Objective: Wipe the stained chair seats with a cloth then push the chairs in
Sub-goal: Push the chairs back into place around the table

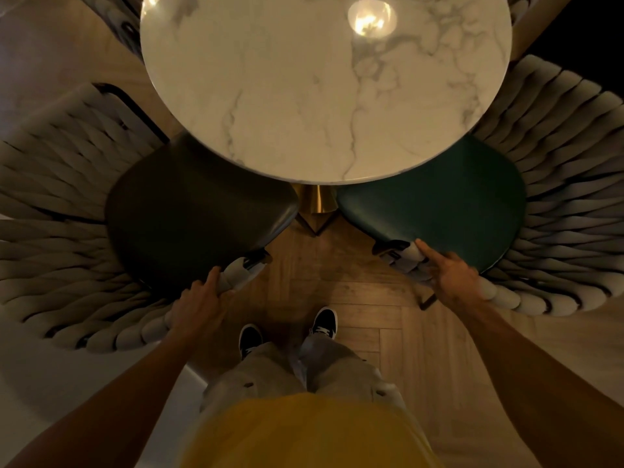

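Left hand (199,298) gripping left chair (189,211) arm, right hand (449,271) seemingly gripping right chair (445,204)

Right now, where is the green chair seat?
In the head view, the green chair seat sits right of centre, partly tucked under the marble table, with the right hand on its woven backrest end.

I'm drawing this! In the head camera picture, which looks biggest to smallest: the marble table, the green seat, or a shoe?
1. Marble table, by far the largest.
2. Green seat, partly tucked under the table.
3. Shoe, smallest, partly hidden by a trouser leg.
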